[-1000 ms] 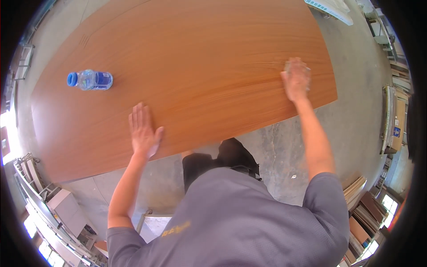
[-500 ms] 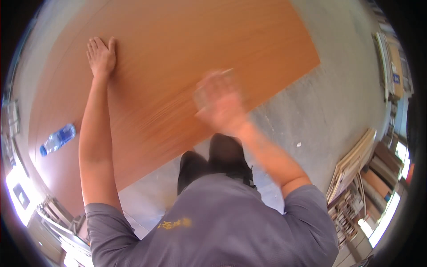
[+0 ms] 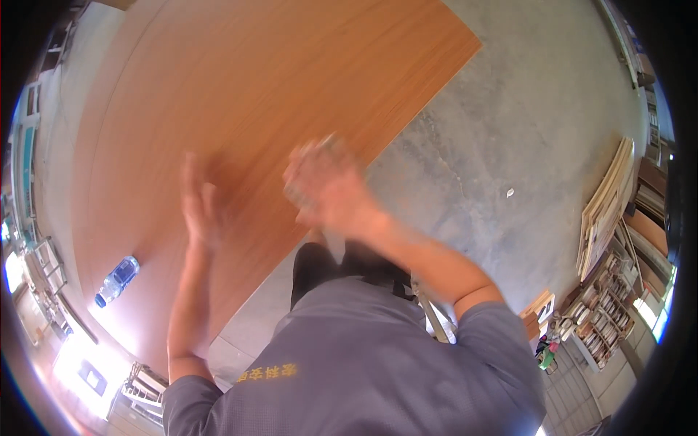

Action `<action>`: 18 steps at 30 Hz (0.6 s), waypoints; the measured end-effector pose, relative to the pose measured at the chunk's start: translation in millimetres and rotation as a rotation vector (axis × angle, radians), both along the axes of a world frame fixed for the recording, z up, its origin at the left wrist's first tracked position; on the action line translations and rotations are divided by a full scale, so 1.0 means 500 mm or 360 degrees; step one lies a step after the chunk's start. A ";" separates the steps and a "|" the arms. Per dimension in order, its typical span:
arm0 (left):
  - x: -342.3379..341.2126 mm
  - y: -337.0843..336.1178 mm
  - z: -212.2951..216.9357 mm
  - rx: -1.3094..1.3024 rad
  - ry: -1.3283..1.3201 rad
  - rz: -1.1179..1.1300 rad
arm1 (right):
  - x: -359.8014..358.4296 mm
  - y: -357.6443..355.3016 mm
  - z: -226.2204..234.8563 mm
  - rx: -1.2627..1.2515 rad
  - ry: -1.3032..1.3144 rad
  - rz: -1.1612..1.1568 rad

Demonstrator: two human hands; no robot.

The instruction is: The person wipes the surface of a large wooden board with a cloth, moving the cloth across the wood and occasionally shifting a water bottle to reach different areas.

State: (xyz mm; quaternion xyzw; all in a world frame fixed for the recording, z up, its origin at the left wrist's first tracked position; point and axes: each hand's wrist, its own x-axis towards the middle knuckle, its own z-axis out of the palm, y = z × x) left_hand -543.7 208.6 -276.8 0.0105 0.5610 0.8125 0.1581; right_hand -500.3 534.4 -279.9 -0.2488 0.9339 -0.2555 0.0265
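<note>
A large wood-grain board [image 3: 262, 94] in orange-brown lies before me, its near edge by my knees. My right hand [image 3: 327, 185] is over the board close to that edge, blurred by motion. Its fingers press round a thin greyish pad [image 3: 331, 142], of which only the rim shows; the kind cannot be made out. My left hand [image 3: 200, 203] is over the board further left, turned on its side and smeared. Thumb and fingers stand apart, with nothing seen in them. A clear plastic bottle with a blue label [image 3: 120, 280] lies on the board's left part.
Grey concrete floor [image 3: 509, 116] borders the board on the right, with a small white scrap [image 3: 510, 192] on it. Stacked flat panels [image 3: 605, 207] lean at the far right. Below them stands a rack of small pieces [image 3: 600, 327]. A metal frame [image 3: 47, 272] is at the left.
My left hand has come off the board, where it lay flat, and moved nearer to me. My right hand has shifted left, still on the pad. The whole view has turned somewhat.
</note>
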 end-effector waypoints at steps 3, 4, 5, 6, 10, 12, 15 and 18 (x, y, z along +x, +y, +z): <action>-0.051 -0.047 0.052 -0.2252 0.0728 0.0030 | -0.215 0.302 0.005 0.0414 0.0503 -0.0508; -0.046 -0.046 0.043 -0.2464 0.0838 -0.0045 | -0.274 0.427 -0.021 0.0271 0.0365 -0.0679; -0.042 -0.048 0.032 -0.2678 0.0937 -0.0122 | -0.275 0.452 -0.035 0.0267 0.0354 -0.0666; -0.039 -0.055 0.032 -0.2699 0.0908 -0.0113 | -0.282 0.446 -0.031 0.0428 0.0458 -0.0576; -0.031 -0.077 0.032 -0.2588 0.0898 -0.0041 | -0.161 0.274 0.045 0.0304 -0.0044 0.0083; -0.033 -0.073 0.032 -0.2580 0.0913 -0.0045 | -0.211 0.331 0.074 0.0370 -0.0161 -0.0035; -0.035 -0.067 0.030 -0.2542 0.0924 -0.0038 | -0.227 0.384 0.021 0.0456 -0.0035 -0.0178; -0.032 -0.069 0.026 -0.2553 0.0902 -0.0028 | -0.198 0.335 -0.005 0.0256 0.0117 -0.0010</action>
